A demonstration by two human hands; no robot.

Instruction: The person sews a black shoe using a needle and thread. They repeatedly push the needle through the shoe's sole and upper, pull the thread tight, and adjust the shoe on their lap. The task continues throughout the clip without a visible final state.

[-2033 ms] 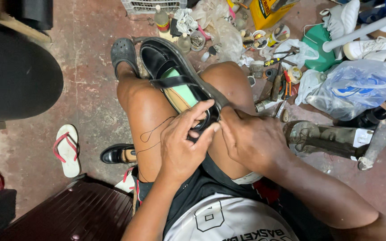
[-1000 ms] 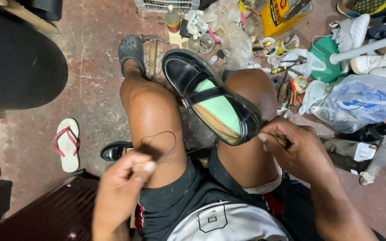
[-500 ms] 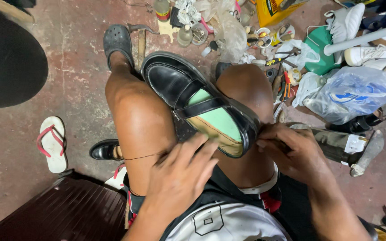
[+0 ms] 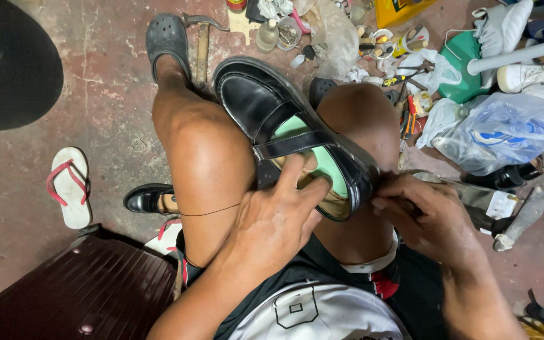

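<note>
**Shoe wedged between the knees, both hands at its heel**

The black shoe (image 4: 284, 126) lies sole-down between the person's bare knees, toe pointing away, its green insole (image 4: 322, 157) showing under the strap. Clamped by the legs like this, it seems to stay put without a hand having to carry it.

The left hand (image 4: 272, 226) rests on the near side of the shoe, its fingers (image 4: 294, 173) reaching into the opening and curled over the rim, as if bracing the wall from inside. The right hand (image 4: 426, 217) is closed at the heel's outer edge, fingertips pinched together on something too small to make out.

A dark thread (image 4: 212, 212) runs taut across the left thigh toward the left hand.

A sandal (image 4: 68, 186) lies on the floor (image 4: 108, 113) to the left; tools and a plastic bag (image 4: 505, 129) crowd the right, within reach.
</note>
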